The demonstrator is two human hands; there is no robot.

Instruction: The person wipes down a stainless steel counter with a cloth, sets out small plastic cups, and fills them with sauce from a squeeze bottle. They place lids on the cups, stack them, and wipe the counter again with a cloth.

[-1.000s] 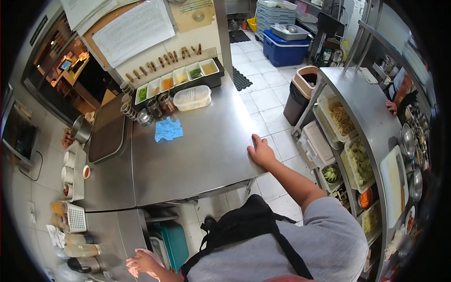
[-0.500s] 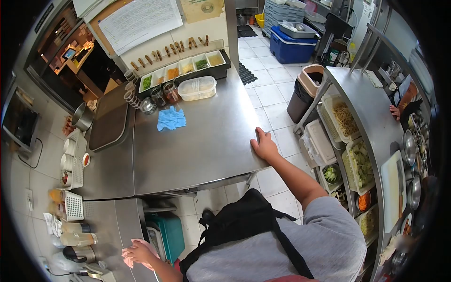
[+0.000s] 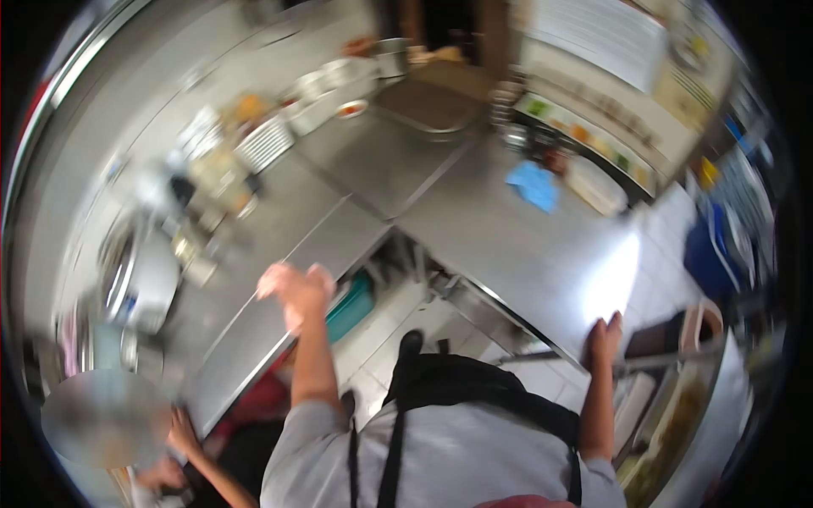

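My left hand (image 3: 306, 289) is closed around a pink cloth (image 3: 275, 279) above the edge of the left steel counter (image 3: 254, 288). At the right end of the other steel counter (image 3: 483, 229), my right hand (image 3: 604, 339) rests on the corner with fingers apart, holding nothing. A crumpled blue cloth (image 3: 533, 184) lies on that counter, in front of a lidded clear container (image 3: 595, 184) and some small jars (image 3: 515, 135). The view is smeared by motion.
A co-worker's hand (image 3: 182, 433) is at the lower left, near the counter edge. A rice-cooker-like pot (image 3: 144, 275) stands on the left. A dark tray (image 3: 436, 97) lies at the back corner. A teal bin (image 3: 349, 306) sits under the counter. Shelves (image 3: 677, 432) stand at the right.
The view has swung to the left, so the counters sit further right and a co-worker shows at the lower left. The pink cloth remains in my left hand; my right hand stays at the counter corner.
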